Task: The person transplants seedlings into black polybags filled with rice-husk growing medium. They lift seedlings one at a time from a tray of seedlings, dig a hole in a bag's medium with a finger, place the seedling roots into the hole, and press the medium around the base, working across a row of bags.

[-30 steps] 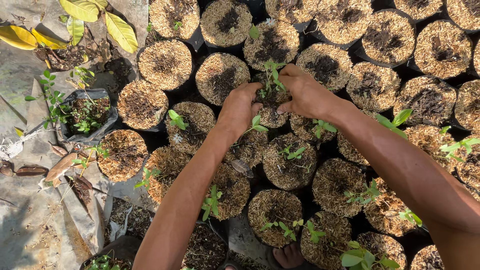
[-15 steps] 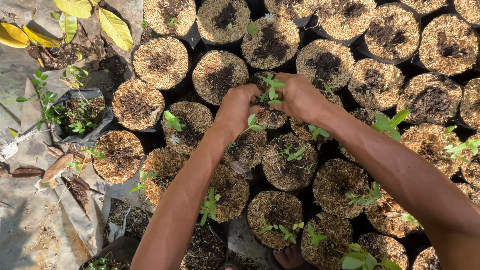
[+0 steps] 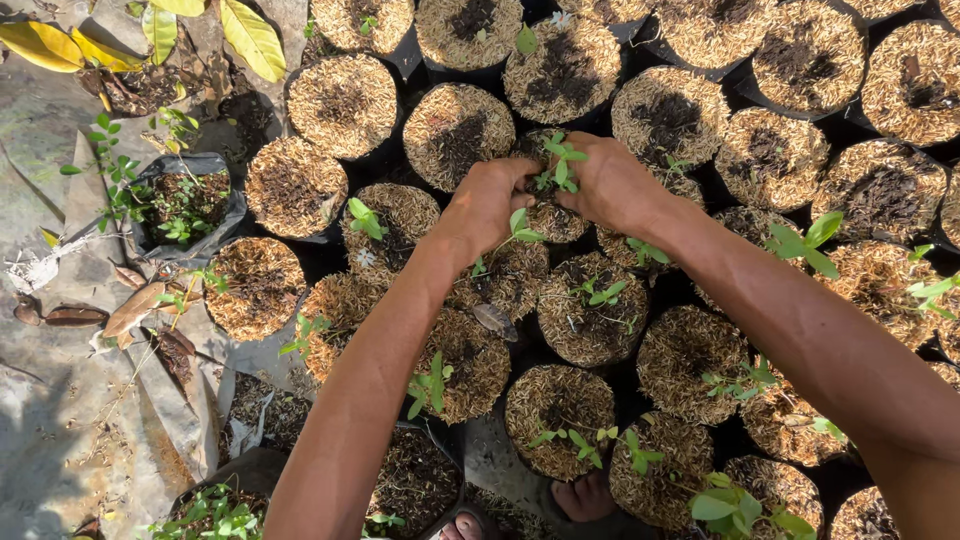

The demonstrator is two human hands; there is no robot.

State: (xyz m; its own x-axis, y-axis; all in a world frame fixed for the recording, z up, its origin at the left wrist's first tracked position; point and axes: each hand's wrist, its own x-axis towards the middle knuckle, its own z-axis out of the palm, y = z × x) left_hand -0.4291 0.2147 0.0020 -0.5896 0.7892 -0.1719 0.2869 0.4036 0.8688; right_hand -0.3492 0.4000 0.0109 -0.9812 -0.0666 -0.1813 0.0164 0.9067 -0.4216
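My left hand (image 3: 487,203) and my right hand (image 3: 610,185) meet over one black nursery bag filled with soil and rice husk. Between them stands a small green seedling (image 3: 558,165). The fingers of both hands curl down into the husk around its stem. The bag under my hands is mostly hidden. Other seedlings grow in bags nearby, one (image 3: 520,228) just below my left wrist and one (image 3: 604,294) nearer to me.
Many husk-topped black bags (image 3: 457,125) stand packed together across the middle and right. A weedy bag (image 3: 190,200) sits apart at the left. Yellow leaves (image 3: 250,38) lie at the top left on grey sheeting (image 3: 60,440). My toes (image 3: 585,497) show at the bottom.
Both hands stay at the same seedling while the view shifts slightly. The fingers have pressed in closer around the stem.
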